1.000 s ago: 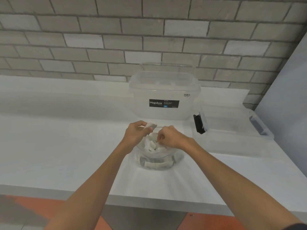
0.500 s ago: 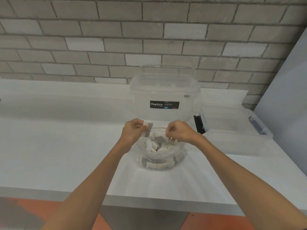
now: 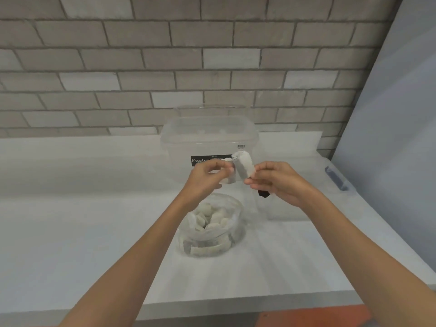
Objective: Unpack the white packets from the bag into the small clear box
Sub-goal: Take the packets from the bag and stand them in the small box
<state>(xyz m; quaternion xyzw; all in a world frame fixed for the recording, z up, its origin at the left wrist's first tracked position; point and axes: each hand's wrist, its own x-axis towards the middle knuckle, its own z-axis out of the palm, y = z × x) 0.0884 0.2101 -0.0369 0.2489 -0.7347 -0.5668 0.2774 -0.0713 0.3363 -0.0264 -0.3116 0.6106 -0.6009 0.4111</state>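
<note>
White packet (image 3: 244, 166) is held up in the air, its lower end pinched by R hand (image 3: 276, 182). L hand (image 3: 207, 179) pinches a 2nd packet (image 3: 228, 177) just beside it; can't tell if the two touch. Both are above the bag (image 3: 212, 228), which is full of packets and sits on the counter (image 3: 82, 232). Small clear box (image 3: 286, 211) is to the right, partly behind R hand. Big tub (image 3: 210, 138) w/ black label stands behind, by the brick wall (image 3: 165, 67)
</note>
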